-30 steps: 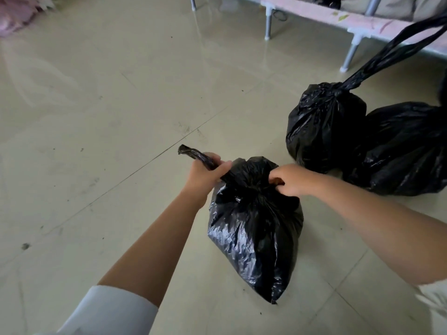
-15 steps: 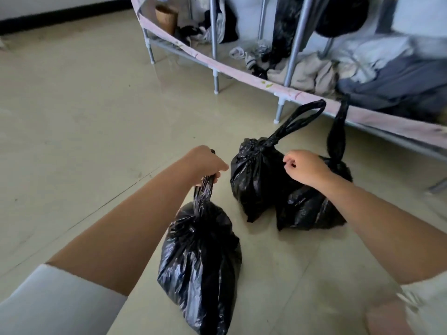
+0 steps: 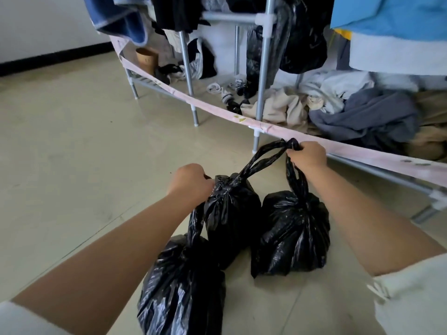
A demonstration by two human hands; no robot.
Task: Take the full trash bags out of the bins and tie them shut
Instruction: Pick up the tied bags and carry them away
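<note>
Gripping the near bag's twisted neck in your closed left hand at frame centre, your right hand, fingers shut, holds both loops of the two bags standing on the floor straight below.

Three black, glossy, crinkled trash bags stand close together on the floor, each bulging full with its neck gathered and knotted. The nearest bag lies at 6 o'clock, its twisted neck drawn straight up. The middle bag stands just behind it at 12 o'clock, touching it, with long looped handles stretched toward 1 o'clock. The right bag sits at 3 o'clock of the middle one, pressed against it, its handles pulled upright.
</note>
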